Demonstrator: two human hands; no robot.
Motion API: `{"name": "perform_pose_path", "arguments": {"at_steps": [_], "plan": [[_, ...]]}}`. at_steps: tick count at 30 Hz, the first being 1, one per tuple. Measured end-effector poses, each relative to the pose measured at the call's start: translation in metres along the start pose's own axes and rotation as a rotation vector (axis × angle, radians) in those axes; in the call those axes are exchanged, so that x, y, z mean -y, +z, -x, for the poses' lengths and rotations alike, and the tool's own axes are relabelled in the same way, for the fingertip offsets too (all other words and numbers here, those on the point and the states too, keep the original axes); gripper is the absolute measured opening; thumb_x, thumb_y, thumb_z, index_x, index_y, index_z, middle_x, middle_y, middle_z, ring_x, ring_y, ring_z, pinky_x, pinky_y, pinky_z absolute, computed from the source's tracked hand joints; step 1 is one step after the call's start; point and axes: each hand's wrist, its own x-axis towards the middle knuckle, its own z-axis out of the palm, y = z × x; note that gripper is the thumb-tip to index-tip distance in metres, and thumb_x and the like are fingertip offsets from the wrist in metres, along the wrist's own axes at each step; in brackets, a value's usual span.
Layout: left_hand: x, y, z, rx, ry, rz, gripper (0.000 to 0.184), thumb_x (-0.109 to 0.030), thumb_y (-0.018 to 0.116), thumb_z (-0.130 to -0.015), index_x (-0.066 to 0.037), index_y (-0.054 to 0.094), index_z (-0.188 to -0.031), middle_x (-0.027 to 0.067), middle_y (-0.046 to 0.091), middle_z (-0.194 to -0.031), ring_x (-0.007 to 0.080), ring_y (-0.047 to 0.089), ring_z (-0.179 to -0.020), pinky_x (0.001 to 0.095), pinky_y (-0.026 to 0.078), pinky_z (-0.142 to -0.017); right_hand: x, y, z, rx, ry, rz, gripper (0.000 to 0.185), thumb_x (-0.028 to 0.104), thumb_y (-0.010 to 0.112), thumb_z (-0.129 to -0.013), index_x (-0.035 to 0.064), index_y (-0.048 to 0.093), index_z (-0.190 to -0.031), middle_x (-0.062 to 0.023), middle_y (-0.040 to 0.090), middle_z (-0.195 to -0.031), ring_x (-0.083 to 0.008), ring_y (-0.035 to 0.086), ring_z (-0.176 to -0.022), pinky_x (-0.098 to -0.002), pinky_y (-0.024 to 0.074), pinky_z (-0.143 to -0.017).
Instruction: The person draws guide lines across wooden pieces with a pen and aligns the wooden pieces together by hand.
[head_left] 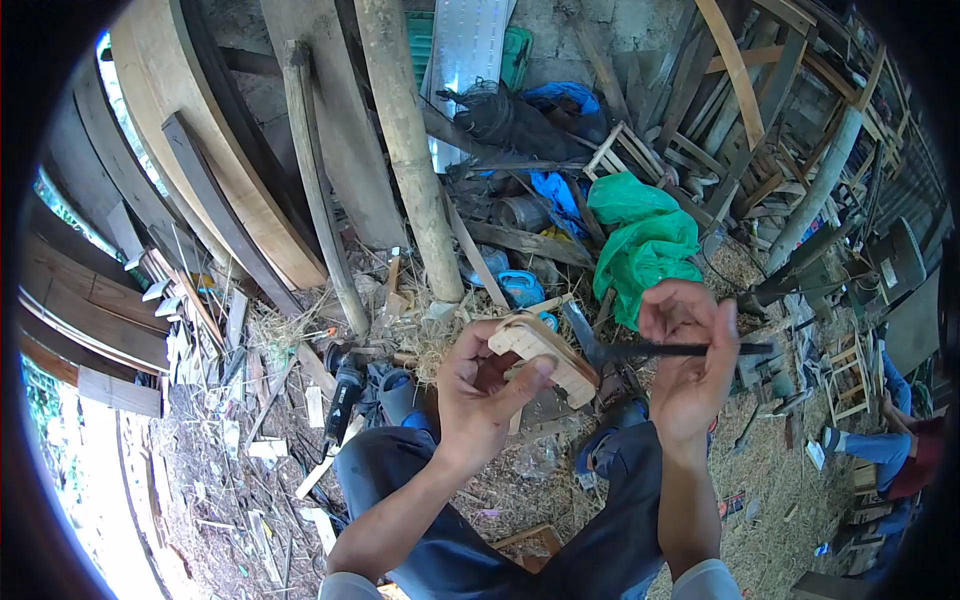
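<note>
My left hand (480,405) grips a pale, shaped piece of wood (575,385) with a curved edge, thumb on its near face and fingers behind. To its right, my right hand (690,375) is closed around a long, slim dark tool (640,350), held level. One end of this tool points at the wood, and the other sticks out past my hand. Blur hides whether it is a file or a blade, and I cannot tell whether it touches the wood. Both hands are raised over my knees.
A power tool (345,397) lies left of my legs among wood scraps. Ahead stand a wooden pole (410,150) and leaning planks (215,140). A green plastic bag (645,245) lies beyond my right hand. Another person (900,450) sits at the far right, near a small wooden frame (848,380).
</note>
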Motion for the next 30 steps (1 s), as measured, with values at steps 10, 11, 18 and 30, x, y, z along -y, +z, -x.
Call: {"name": "perform_pose_path", "arguments": {"at_steps": [10, 11, 18, 30], "plan": [[0.004, 0.003, 0.005, 0.047, 0.012, 0.064, 0.026, 0.007, 0.065, -0.079, -0.002, 0.047, -0.096, 0.0086, 0.06, -0.099, 0.0132, 0.059, -0.094, 0.0288, 0.048, -0.083, -0.006, 0.014, 0.015, 0.3, -0.376, 0.433, 0.04, 0.031, 0.058, -0.09, -0.0059, 0.06, -0.106, -0.0135, 0.064, -0.095, -0.0162, 0.061, -0.083, -0.0283, 0.0487, -0.07], [0.004, 0.003, 0.005, 0.05, 0.032, 0.05, 0.026, 0.008, 0.065, -0.079, -0.003, 0.046, -0.094, 0.0086, 0.06, -0.099, 0.013, 0.058, -0.094, 0.029, 0.048, -0.083, -0.008, 0.014, 0.018, 0.298, -0.375, 0.432, 0.04, 0.031, 0.058, -0.09, -0.0059, 0.06, -0.106, -0.0135, 0.064, -0.095, -0.0162, 0.061, -0.083, -0.0283, 0.0487, -0.07], [0.009, 0.002, 0.006, 0.087, 0.118, 0.043, 0.029, 0.011, 0.065, -0.077, -0.003, 0.045, -0.094, 0.0084, 0.057, -0.099, 0.0132, 0.058, -0.093, 0.0267, 0.048, -0.081, -0.003, 0.025, 0.022, 0.204, -0.134, 0.157, 0.027, 0.012, 0.065, -0.085, -0.0052, 0.056, -0.104, -0.01, 0.061, -0.084, -0.0103, 0.057, -0.074, -0.0222, 0.0453, -0.064], [0.009, 0.004, 0.007, 0.125, 0.131, 0.042, 0.033, 0.012, 0.065, -0.076, -0.005, 0.043, -0.093, 0.0054, 0.053, -0.095, 0.0128, 0.058, -0.092, 0.0263, 0.048, -0.079, -0.016, 0.026, 0.023, 0.263, -0.382, 0.192, 0.013, -0.005, 0.064, -0.072, -0.0018, 0.054, -0.079, -0.0114, 0.057, -0.069, -0.012, 0.052, -0.057, -0.0222, 0.0398, -0.051]]}}
